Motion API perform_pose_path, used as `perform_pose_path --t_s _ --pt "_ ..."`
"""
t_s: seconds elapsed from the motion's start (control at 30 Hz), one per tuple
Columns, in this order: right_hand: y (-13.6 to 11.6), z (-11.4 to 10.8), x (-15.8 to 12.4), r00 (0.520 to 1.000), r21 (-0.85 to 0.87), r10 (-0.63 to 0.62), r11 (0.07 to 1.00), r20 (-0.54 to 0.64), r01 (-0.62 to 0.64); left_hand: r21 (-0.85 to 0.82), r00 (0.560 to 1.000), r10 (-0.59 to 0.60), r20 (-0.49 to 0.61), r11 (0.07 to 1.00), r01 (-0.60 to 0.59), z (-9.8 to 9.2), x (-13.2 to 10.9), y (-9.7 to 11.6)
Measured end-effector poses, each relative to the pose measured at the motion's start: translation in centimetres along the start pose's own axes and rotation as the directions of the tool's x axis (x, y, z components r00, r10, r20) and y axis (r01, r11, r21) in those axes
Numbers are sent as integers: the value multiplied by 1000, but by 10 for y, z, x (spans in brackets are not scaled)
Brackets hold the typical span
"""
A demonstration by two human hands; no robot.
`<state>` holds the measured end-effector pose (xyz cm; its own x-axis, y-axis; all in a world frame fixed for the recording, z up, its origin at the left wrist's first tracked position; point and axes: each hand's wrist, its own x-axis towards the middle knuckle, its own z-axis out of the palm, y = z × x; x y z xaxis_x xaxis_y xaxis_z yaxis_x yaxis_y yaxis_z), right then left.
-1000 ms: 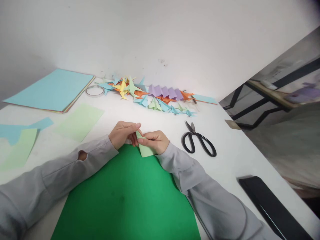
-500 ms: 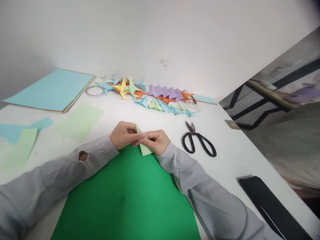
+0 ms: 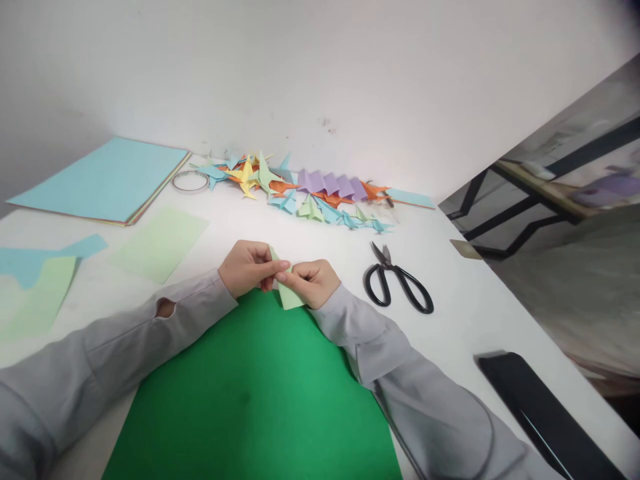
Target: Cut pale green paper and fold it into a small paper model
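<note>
Between both hands is a small folded piece of light green paper (image 3: 291,298), held above the far edge of a green sheet (image 3: 250,393). My left hand (image 3: 249,268) pinches its upper left part between thumb and fingers. My right hand (image 3: 316,283) is closed on its right side, the thumb lying across the front. The two thumbs almost meet over the paper. Fingers cover much of it, so its full folded shape is hidden. To the right of my right hand lie black-handled scissors (image 3: 395,277), blades slightly apart and pointing away.
Along the wall lie several origami pieces (image 3: 260,177) and a purple pleated strip (image 3: 331,185). A stack of coloured paper (image 3: 105,180) and a tape ring (image 3: 191,181) are at back left. Light green paper (image 3: 159,243) and blue scraps (image 3: 30,263) lie left. A black case-like object (image 3: 540,407) lies right.
My left thumb has shifted slightly left along the paper, and the right thumb now reaches a little further over it. Both hands keep their grip; everything else stays in place.
</note>
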<state>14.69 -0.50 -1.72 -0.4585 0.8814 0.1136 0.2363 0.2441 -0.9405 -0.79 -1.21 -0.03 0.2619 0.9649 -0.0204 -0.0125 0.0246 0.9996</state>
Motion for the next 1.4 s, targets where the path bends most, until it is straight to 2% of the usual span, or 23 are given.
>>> perform_pose_path --t_s 0.23,0.4,0.53,0.7,0.9,1.07,1.23,1.4 --pt "-2 -1 -1 998 124 57 990 32 -60 -2 1000 -5 28 1000 5 -2 0 -1" --pt "-5 -2 -1 994 220 84 971 70 -98 -49 993 -89 74 994 93 -2 1 -2" --pt "0 -2 1 996 212 75 974 37 -81 -41 994 -60 90 997 64 -1 1 -1" --pt "2 0 0 994 324 103 940 30 -108 -12 992 -41 117 999 42 -2 1 -1" --pt "-1 -3 1 993 259 96 960 62 -109 33 993 1 122 999 -5 -1 2 0" --pt "0 -2 1 995 285 70 954 74 -89 -52 991 -62 121 996 69 -1 1 1" --pt "7 -2 3 989 261 150 954 2 -145 -154 993 -82 89 984 95 -2 2 -2" --pt "7 -1 3 990 246 137 961 -40 -123 -119 992 -63 106 990 75 -2 1 0"
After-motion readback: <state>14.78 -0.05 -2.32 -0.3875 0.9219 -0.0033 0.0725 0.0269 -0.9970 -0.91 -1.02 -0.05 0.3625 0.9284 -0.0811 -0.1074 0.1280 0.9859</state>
